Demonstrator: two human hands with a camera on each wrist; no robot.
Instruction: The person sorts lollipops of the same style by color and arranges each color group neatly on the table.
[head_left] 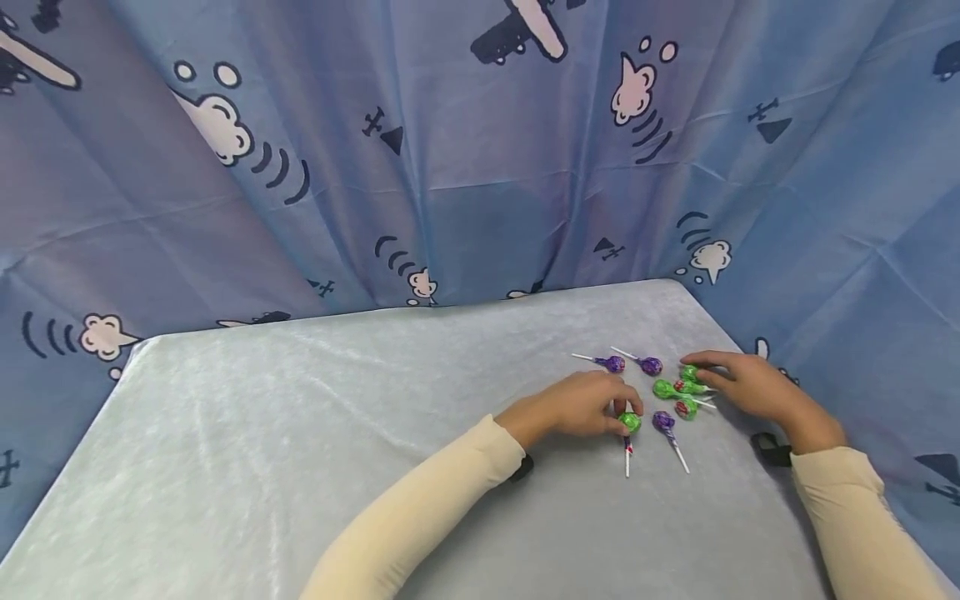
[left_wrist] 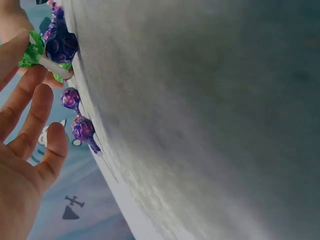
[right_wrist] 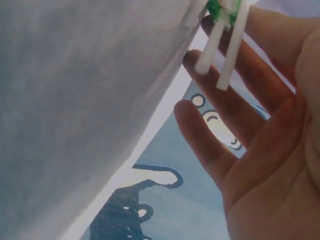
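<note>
My left hand pinches a green-wrapped lollipop between thumb and forefinger, the other fingers spread loosely in the left wrist view. Just below that lollipop a white stick with a dark purple wrapper end shows; its head is hidden. At the right, my right hand has thumb and forefinger around another green lollipop. White lollipop sticks hang before its fingers in the right wrist view. Close by lie more green lollipops, bunched together. A purple lollipop lies between the two hands.
Two purple lollipops lie farther back, sticks pointing left. A pale cloth covers the table. Blue patterned curtains hang along its back and right edges. A black wrist strap shows at the right wrist.
</note>
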